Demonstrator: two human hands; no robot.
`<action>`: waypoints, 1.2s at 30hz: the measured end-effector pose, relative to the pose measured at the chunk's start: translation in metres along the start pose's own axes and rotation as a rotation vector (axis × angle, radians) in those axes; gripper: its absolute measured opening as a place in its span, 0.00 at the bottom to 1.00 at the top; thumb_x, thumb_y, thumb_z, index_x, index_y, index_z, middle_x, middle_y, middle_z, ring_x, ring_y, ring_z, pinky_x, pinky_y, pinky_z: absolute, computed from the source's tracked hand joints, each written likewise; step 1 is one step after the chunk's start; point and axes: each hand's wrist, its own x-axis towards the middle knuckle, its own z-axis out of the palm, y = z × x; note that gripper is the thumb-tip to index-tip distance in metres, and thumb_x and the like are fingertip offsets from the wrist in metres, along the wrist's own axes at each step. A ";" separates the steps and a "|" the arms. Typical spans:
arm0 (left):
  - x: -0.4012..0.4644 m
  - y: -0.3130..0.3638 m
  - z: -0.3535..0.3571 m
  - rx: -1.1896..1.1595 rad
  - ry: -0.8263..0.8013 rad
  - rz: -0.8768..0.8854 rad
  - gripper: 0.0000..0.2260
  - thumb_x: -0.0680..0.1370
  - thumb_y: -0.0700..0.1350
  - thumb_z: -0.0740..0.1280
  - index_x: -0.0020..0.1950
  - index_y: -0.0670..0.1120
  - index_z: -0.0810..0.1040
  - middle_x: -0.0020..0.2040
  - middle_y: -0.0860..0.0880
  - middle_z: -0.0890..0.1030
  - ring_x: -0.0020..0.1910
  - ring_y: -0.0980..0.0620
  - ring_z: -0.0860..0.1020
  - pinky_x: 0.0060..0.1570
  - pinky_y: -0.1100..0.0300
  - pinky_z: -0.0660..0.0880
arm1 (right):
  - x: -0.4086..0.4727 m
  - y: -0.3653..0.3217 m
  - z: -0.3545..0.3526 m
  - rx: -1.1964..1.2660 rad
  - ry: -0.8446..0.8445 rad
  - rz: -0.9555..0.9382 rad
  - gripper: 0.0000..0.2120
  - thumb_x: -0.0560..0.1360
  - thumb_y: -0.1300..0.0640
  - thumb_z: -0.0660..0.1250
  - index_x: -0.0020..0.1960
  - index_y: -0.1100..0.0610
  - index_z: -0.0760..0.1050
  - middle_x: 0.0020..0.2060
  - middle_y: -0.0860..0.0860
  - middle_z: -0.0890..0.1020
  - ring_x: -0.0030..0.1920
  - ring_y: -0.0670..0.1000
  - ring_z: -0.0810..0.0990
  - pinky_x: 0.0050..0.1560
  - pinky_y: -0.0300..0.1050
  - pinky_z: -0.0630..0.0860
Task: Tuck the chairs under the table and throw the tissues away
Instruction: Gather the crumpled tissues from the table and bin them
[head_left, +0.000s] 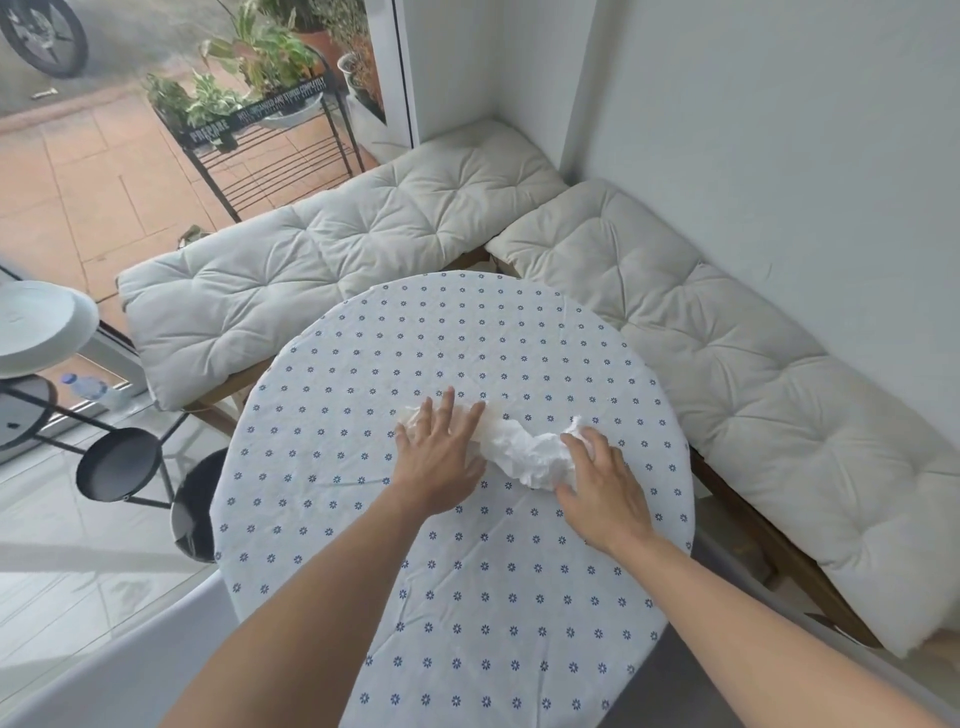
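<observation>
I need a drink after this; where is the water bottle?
The water bottle lies at the far left of the head view, on the floor beside the black stools, below the white round tabletop.

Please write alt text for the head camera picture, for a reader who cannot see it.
Two bare hands, the left hand and the right hand, press on crumpled white tissues in the middle of a round table with a flower-print cloth. Cushioned benches line the corner behind it.

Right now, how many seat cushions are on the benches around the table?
2. One tufted cushion lies on the bench by the window, beyond the table's far-left edge; the other tufted cushion runs along the right wall. Any further ones would be out of frame.
</observation>
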 end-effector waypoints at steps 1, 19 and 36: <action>0.001 -0.001 0.003 0.027 -0.003 0.015 0.32 0.84 0.61 0.57 0.82 0.63 0.42 0.86 0.46 0.39 0.84 0.36 0.42 0.77 0.25 0.48 | 0.001 0.000 0.003 -0.006 -0.025 -0.026 0.30 0.79 0.44 0.64 0.78 0.48 0.60 0.81 0.52 0.57 0.73 0.58 0.66 0.67 0.58 0.73; -0.042 -0.033 -0.009 -0.082 0.171 0.083 0.06 0.82 0.33 0.65 0.52 0.37 0.83 0.51 0.42 0.84 0.48 0.39 0.81 0.42 0.44 0.80 | 0.017 -0.090 0.035 0.201 0.027 -0.283 0.09 0.82 0.56 0.67 0.58 0.55 0.84 0.61 0.52 0.81 0.59 0.57 0.77 0.48 0.56 0.82; -0.175 -0.136 -0.086 -0.053 0.267 -0.164 0.05 0.81 0.35 0.66 0.50 0.37 0.82 0.50 0.43 0.79 0.43 0.40 0.79 0.45 0.44 0.81 | -0.046 -0.201 0.022 0.275 0.040 -0.363 0.09 0.82 0.59 0.66 0.59 0.60 0.82 0.57 0.53 0.82 0.54 0.56 0.81 0.50 0.53 0.80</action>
